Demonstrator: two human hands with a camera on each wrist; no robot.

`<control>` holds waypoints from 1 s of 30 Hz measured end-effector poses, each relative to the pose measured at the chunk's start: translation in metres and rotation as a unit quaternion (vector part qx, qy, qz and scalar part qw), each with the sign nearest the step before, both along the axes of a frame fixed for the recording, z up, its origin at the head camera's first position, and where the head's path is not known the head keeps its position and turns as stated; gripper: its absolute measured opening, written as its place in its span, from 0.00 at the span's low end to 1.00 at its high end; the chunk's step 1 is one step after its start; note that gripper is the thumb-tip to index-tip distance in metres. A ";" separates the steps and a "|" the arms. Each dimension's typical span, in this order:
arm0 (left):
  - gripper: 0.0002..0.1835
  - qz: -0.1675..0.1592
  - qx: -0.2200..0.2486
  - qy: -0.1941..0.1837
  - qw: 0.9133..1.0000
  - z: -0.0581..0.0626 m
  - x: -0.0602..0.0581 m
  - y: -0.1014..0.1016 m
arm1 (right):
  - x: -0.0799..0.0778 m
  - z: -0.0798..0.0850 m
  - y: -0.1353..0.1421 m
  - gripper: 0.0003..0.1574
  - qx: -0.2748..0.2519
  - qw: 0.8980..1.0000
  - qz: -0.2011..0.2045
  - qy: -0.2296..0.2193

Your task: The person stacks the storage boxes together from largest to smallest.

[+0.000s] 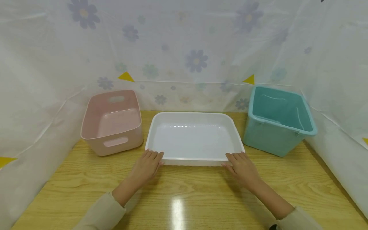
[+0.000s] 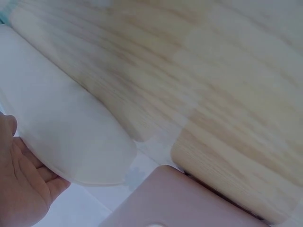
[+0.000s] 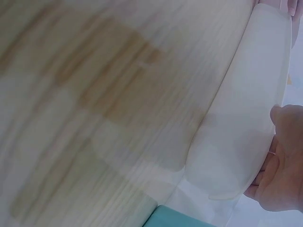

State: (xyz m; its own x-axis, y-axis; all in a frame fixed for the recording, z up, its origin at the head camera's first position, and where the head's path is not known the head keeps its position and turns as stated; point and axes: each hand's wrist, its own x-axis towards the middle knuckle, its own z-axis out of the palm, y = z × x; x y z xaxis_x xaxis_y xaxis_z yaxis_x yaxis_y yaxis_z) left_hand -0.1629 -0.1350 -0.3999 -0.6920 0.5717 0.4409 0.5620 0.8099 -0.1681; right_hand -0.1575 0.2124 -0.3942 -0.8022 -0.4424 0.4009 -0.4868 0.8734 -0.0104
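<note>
A shallow white rectangular tray [image 1: 193,140] with rounded corners lies on the wooden table, and only its bare white bottom shows inside. My left hand [image 1: 147,166] grips its near left corner, fingers over the rim and thumb at the outer front wall. At the near right corner, my right hand [image 1: 245,170] holds the rim in the same way. In the left wrist view the left hand [image 2: 26,184] is at the edge of the tray's outer wall [image 2: 71,127]. The right wrist view has the right hand [image 3: 286,163] on the rim beside the tray's side [image 3: 236,123].
Left of the tray stands a pink basket [image 1: 123,147] with handle slots. A teal bin [image 1: 267,137], taller and set at an angle, stands to the right. Behind them hangs a white flowered sheet [image 1: 172,48]. The wood-grain table [image 1: 195,198] stretches toward me.
</note>
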 end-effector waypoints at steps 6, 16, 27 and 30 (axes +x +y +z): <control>0.18 -0.004 -0.007 0.009 1.000 0.002 0.002 0.000 | 0.001 0.000 0.000 0.25 0.002 1.000 0.004 0.006; 0.18 -0.004 -0.009 0.004 1.000 0.005 0.006 0.000 | 0.005 -0.001 0.000 0.24 -0.002 1.000 0.000 0.000; 0.18 -0.007 -0.008 0.005 1.000 0.005 0.011 0.000 | 0.008 0.000 -0.001 0.24 -0.006 1.000 -0.006 -0.015; 0.19 -0.011 -0.006 0.020 1.000 0.004 0.010 -0.001 | 0.010 0.001 -0.001 0.24 -0.006 1.000 -0.010 -0.022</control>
